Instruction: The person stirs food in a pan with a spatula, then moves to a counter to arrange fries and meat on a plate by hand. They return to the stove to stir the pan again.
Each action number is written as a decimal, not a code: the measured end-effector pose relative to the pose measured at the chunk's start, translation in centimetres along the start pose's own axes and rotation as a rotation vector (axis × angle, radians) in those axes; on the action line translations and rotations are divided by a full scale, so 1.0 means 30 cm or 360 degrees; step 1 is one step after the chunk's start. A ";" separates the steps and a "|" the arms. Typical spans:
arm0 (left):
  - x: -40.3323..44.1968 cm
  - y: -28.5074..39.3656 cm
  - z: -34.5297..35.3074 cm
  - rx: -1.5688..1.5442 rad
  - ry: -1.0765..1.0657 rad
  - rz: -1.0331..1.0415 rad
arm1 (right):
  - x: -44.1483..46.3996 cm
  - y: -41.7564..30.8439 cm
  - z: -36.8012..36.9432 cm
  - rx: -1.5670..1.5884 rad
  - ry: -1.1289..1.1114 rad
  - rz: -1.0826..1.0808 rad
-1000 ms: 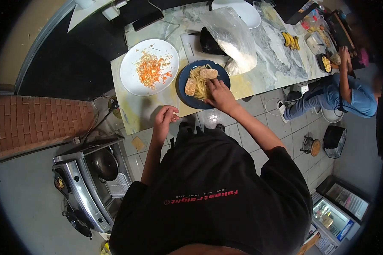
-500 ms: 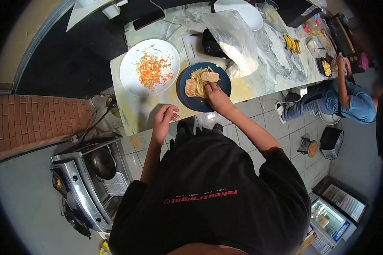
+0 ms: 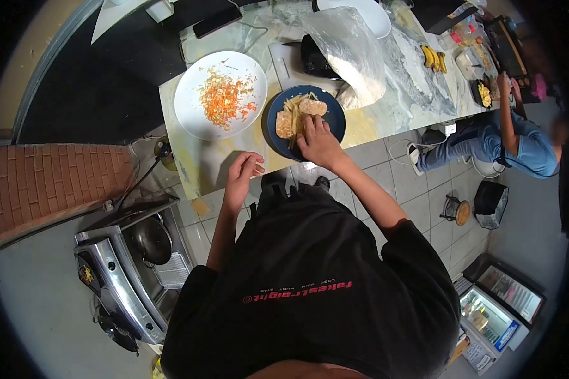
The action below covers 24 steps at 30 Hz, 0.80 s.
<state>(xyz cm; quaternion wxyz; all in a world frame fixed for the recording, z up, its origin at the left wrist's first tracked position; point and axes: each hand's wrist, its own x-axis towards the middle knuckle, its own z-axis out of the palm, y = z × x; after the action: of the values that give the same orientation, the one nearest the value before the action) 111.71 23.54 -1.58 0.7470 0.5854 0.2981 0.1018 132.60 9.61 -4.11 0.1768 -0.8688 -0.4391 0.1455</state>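
My right hand (image 3: 319, 142) reaches over the dark blue plate (image 3: 336, 129), its fingers slightly apart and bent down onto the pale fries (image 3: 291, 106). Two breaded, light orange pieces lie on that plate: one piece (image 3: 313, 107) just beyond my fingertips, the other piece (image 3: 284, 124) at the left side. My left hand (image 3: 243, 172) hovers by the near table edge, fingers loosely curled and holding nothing. To the left of the blue plate, a large white plate (image 3: 189, 117) bears shredded orange and pale vegetables (image 3: 224, 98).
Behind the blue plate are a white board (image 3: 284, 63), a black container (image 3: 315, 58) and a clear plastic bag (image 3: 357, 60). Bananas (image 3: 433, 59) lie farther right. A person in blue (image 3: 531, 148) works at the right end. A stove (image 3: 123, 284) stands at lower left.
My right hand has shifted slightly left over the fries, and its fingers have spread from the closer grouping of half a second ago. The other person's hands have moved down.
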 end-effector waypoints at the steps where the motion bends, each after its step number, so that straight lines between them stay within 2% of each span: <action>1: -0.002 0.000 0.001 0.0013 0.0010 -0.0008 | 0.002 -0.003 -0.001 0.0006 -0.0028 0.0049; 4: -0.005 -0.016 -0.006 0.0013 0.0017 -0.0011 | -0.016 -0.057 -0.036 -0.0068 0.0065 0.0088; 7: -0.011 -0.028 -0.007 -0.0003 0.0015 -0.0007 | -0.022 -0.093 -0.066 -0.0193 -0.0009 0.0031; 13: -0.017 -0.032 0.003 0.0002 0.0029 -0.0014 | -0.005 -0.025 -0.010 -0.0263 0.0019 -0.0075; 19: -0.023 -0.026 0.012 0.0015 0.0028 -0.0013 | -0.024 0.024 -0.014 -0.0007 0.0149 -0.0114; 24: -0.021 -0.022 0.011 0.0047 0.0029 -0.0035 | -0.013 -0.044 -0.041 -0.0087 0.0232 -0.0102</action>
<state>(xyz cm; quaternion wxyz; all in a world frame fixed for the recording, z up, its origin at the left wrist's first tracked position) 111.27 22.77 -1.95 0.7366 0.5921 0.3129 0.0945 131.93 9.81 -2.39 0.1891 -0.8670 -0.4565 0.0640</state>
